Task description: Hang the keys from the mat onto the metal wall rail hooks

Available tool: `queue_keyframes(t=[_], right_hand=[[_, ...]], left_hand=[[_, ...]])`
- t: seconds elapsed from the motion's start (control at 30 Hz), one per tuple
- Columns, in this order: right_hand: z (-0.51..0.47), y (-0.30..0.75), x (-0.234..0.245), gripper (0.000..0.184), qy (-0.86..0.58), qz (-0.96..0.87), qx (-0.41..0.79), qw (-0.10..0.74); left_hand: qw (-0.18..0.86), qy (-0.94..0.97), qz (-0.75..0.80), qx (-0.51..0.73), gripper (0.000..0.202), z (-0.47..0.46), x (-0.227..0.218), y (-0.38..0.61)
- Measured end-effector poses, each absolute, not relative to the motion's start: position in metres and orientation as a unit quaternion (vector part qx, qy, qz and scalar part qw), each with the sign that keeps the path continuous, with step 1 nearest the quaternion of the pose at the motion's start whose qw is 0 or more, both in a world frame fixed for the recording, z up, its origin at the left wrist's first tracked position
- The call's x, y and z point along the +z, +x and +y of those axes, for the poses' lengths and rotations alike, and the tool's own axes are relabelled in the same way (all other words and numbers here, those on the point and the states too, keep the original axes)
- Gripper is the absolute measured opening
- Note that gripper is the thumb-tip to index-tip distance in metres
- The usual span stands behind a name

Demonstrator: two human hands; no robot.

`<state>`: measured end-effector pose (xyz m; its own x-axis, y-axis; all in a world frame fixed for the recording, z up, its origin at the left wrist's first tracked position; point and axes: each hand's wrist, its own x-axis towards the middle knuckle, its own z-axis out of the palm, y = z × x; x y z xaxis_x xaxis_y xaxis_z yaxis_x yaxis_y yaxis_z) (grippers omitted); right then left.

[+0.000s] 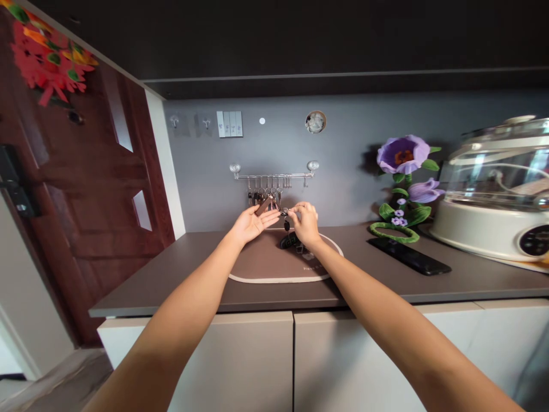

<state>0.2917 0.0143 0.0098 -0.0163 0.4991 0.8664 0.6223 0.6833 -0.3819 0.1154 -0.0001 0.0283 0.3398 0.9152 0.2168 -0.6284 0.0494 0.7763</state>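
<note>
Where a dark red door (109, 212) borders the scene on the left, a grey-brown counter (171, 272) begins and runs to the right. Above its middle, the left hand (253, 224) is held palm up with fingers extended, just beside a brown strap (263, 205); I cannot tell whether they touch. Beyond, at the far wall, keys (256, 196) hang from a hook rail (274, 175). On the near side lies a brown mat (257, 263); over it, a small key bunch (287, 225) dangles from the right hand (305, 224), whose thumb and fingers pinch together on it. Farther right stand a purple flower (403, 157), a black phone lying nearer (409, 256), and a white appliance (476, 228).
</note>
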Motion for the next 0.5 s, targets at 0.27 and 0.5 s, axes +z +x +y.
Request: queue_keyframes(t=[0.27,0.5], right_hand=[[0.0127,0.2935,0.0094,0.016,-0.383,-0.718,-0.082,0.575],[0.0099,0.2927,0.0105,0.016,-0.386,-0.711,-0.093,0.580]], left_hand=[[0.708,0.445,0.194,0.512,0.040,-0.0046,0.0326,0.1131],[0.716,0.444,0.203,0.499,0.039,-0.0077,0.0332,0.1145]])
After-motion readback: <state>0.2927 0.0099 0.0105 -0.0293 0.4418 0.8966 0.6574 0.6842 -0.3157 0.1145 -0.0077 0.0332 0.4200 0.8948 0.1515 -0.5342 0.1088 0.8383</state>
